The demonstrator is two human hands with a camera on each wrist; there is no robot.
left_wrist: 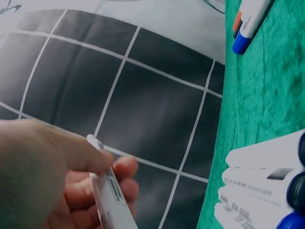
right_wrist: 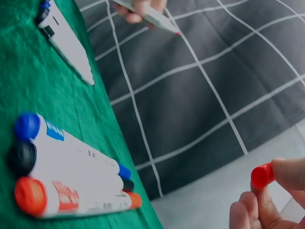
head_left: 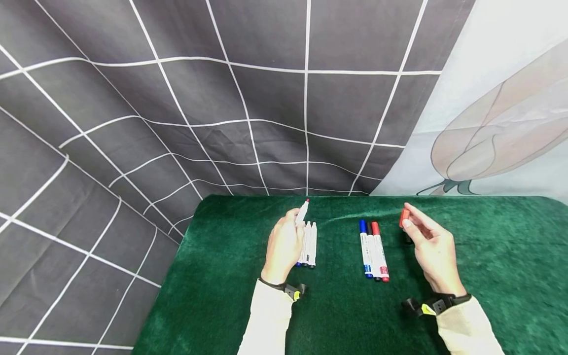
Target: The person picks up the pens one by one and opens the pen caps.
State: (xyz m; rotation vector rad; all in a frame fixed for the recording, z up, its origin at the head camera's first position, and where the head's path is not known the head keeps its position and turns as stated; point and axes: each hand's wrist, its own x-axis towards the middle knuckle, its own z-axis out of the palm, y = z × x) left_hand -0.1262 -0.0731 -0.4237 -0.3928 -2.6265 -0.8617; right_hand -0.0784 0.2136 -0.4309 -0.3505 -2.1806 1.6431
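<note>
My left hand (head_left: 284, 246) grips a white marker (head_left: 302, 212) whose red tip is bare and points up and away. Thumb and fingers curl round its barrel in the left wrist view. Between thumb and fingertips, my right hand (head_left: 437, 254) pinches a red marker cap (head_left: 404, 217), which also shows in the right wrist view as a small red cylinder (right_wrist: 262, 176). Under and beside the left hand lie several white markers (head_left: 313, 244) side by side, their blue and black ends toward me. A small dark thing (head_left: 408, 238) is partly hidden below the right fingers; its kind is unclear.
Between the hands, a blue marker (head_left: 365, 251), a black marker (head_left: 373, 254) and a red marker (head_left: 380, 254) lie in a row, capped. Green cloth (head_left: 213, 296) covers the table. Behind it hangs a dark checked curtain (head_left: 275, 93), with a pale patterned one (head_left: 501, 123) at right.
</note>
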